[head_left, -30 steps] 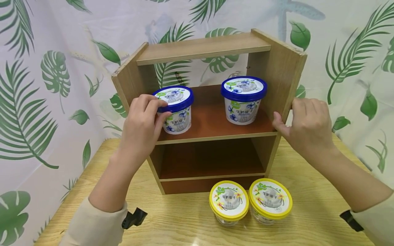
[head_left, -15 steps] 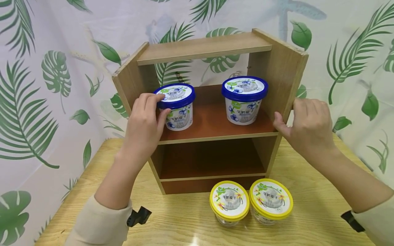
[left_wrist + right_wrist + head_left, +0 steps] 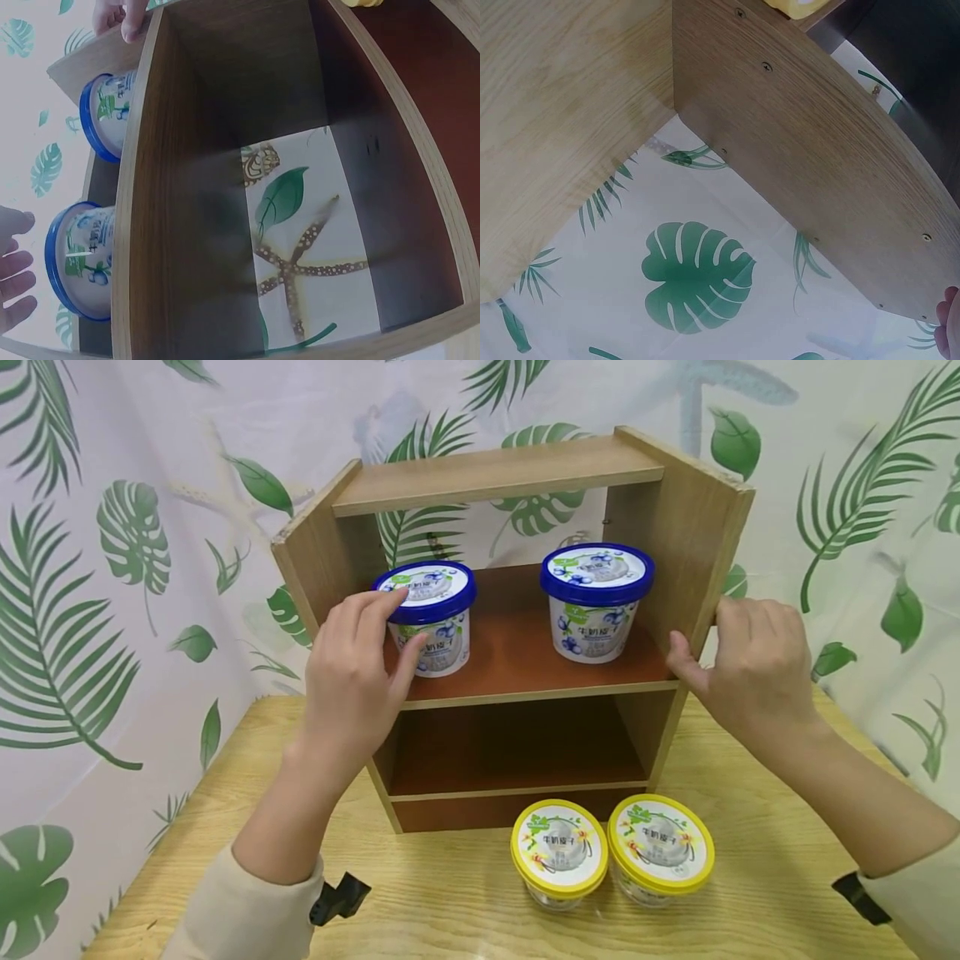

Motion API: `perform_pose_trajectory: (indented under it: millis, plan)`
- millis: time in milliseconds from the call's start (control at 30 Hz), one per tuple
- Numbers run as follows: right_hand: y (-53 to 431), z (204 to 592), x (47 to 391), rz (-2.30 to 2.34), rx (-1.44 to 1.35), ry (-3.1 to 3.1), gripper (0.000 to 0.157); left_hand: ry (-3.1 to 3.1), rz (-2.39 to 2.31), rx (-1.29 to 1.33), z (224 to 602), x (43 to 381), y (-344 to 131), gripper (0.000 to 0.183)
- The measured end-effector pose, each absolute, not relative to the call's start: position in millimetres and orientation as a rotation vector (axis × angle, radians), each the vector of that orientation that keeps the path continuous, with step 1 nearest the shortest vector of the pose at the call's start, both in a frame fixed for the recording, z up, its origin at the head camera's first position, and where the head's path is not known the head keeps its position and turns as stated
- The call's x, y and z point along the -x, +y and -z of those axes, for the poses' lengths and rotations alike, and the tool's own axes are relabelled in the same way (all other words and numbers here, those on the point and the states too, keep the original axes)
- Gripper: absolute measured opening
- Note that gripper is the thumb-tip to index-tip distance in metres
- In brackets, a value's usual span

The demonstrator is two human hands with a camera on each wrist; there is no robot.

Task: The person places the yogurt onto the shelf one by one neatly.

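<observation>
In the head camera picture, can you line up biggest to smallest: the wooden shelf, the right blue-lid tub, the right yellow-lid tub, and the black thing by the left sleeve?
1. Wooden shelf
2. Right blue-lid tub and right yellow-lid tub: too close to rank; the yellow-lid one seems nearer the camera.
3. Black thing
</observation>
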State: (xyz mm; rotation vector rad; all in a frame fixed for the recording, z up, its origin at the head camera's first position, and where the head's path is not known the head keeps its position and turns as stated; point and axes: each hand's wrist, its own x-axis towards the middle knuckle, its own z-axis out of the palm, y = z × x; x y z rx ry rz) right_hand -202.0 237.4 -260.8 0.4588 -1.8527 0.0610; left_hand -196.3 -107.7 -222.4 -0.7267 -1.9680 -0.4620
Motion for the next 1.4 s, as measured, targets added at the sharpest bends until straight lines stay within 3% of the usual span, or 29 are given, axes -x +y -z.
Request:
perform_pose_trajectory:
  millis: [1400]
  plan:
    - [237,262,203,-0.084,-0.456,-1.843,0.050,-1.797,0.420,1.000,260,170,-63,0.041]
